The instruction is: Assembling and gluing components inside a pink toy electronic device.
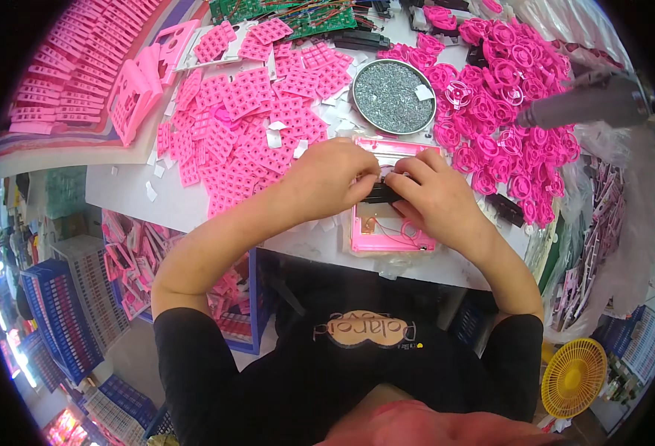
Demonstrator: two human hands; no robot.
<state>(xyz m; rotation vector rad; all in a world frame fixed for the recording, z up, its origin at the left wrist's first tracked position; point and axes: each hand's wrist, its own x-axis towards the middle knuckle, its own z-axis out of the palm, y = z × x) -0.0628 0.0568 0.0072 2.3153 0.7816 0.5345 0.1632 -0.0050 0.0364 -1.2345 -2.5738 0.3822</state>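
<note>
A pink plastic casing [388, 242] lies at the table's front edge between my hands, with thin wires in its near part. Across its middle sits a black block-shaped part [380, 194]. My left hand [335, 177] is curled at the casing's left side, thumb and forefinger closed beside the black part; whatever they pinch is hidden. From the right, my right hand [437, 195] reaches over the casing, its fingers bent and closed on the black part's right end. Fingers cover much of the casing's middle.
Just beyond the casing stands a round tin of small metal screws [394, 95]. Pink button pads [257, 111] are heaped to the left, pink ring-shaped parts [502, 104] to the right. Green circuit boards [312, 18] lie at the back. A grey tool [587, 102] juts in from the right.
</note>
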